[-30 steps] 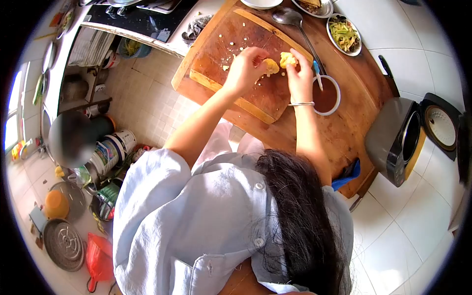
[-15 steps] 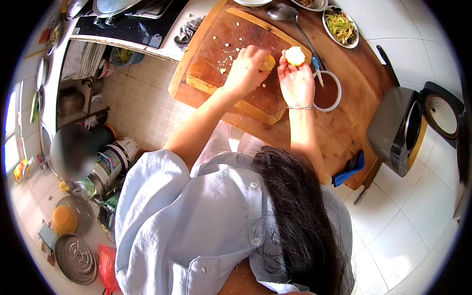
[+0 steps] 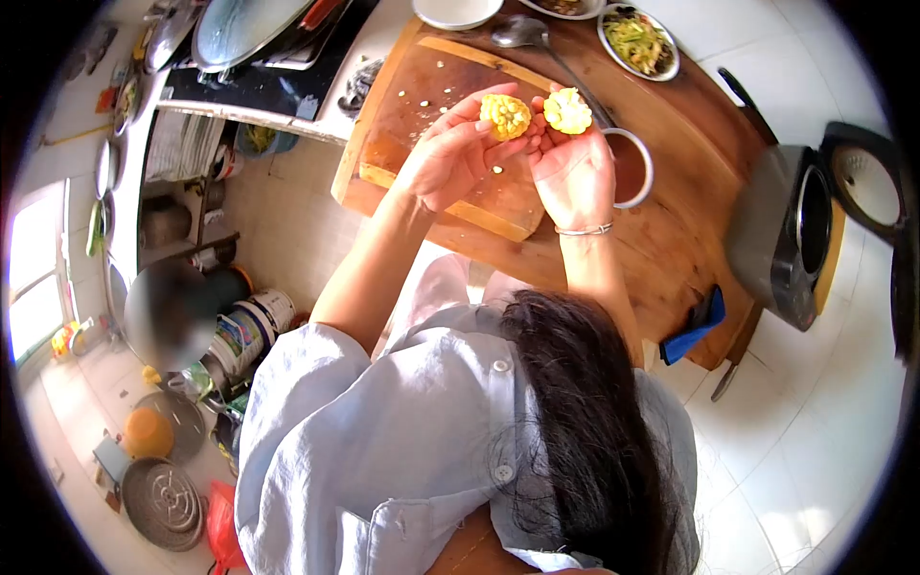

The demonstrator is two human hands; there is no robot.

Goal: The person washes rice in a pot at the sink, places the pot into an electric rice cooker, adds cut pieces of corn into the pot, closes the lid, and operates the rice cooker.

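Observation:
My left hand (image 3: 448, 158) is closed on a short piece of corn cob (image 3: 505, 116), its kernelled cut end facing up. Beside it, my right hand (image 3: 578, 172), with a bracelet at the wrist, has its fingers around a second corn piece (image 3: 567, 111), paler in the bright light. The two pieces are close together but apart, held above a wooden cutting board (image 3: 402, 144). Small pale bits lie scattered on the board. Behind my right hand a bowl of reddish-brown liquid (image 3: 628, 171) is partly hidden.
A ladle (image 3: 522, 34) lies at the back of the wooden table (image 3: 671, 225), next to a plate of shredded vegetables (image 3: 637, 43). An open rice cooker (image 3: 781, 235) stands right. A blue cloth-like item (image 3: 692, 326) is at the table's edge. The stove (image 3: 287, 86) is at left.
My left hand has come up from the board and turned, bringing its corn piece next to the other one. My right hand has stayed nearly in place. The whole view has shifted slightly.

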